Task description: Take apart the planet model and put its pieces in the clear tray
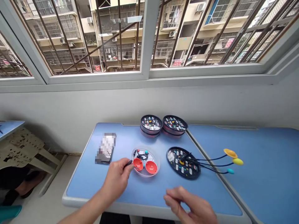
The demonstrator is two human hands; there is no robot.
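My left hand (118, 175) is closed in a pinch on a short black stick (128, 163), at the left rim of a clear round tub (154, 172). Inside that tub lie two red cups (151, 167), some thin black pieces (142, 155) and small teal and red bits. My right hand (190, 205) hovers near the table's front edge, fingers curled and pressed together; whether anything is between them cannot be made out. Beyond it, a black printed round lid (181, 169) lies flat. Several black stems run right from it, ending in yellow, orange and teal tips (237, 161).
Two closed round tubs with black lids, one left (151, 124) and one right (174, 126), stand at the back by the wall. A blurred-out phone (106, 149) lies on the left of the blue table (88, 183). A second table (263, 174) adjoins on the right.
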